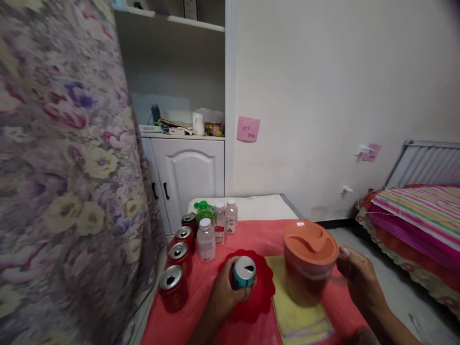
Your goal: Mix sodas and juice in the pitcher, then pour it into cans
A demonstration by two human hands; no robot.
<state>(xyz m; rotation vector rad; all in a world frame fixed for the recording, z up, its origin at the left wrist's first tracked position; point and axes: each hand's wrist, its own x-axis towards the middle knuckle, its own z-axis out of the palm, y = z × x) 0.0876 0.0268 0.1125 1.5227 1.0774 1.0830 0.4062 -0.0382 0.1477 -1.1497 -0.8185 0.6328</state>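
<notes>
My left hand (229,291) is wrapped around a teal drink can (244,274) with an opened silver top. The can is upright over a red scalloped plate (264,287); whether its base touches the plate is hidden. At the right side of a clear plastic pitcher (305,285), my right hand (361,275) has its fingers curled at the handle, which they mostly cover. An orange lid (309,242) closes the pitcher, and dark liquid shows through its wall. Under or just behind the pitcher lies a yellow cloth (300,321).
Several opened red cans (174,292) line the table's left edge. Beside them stand clear bottles with white caps (206,244) and a green-capped bottle (203,211). A floral curtain (72,167) hangs at left. A bed (420,211) is at right, beyond the red-covered table (258,235).
</notes>
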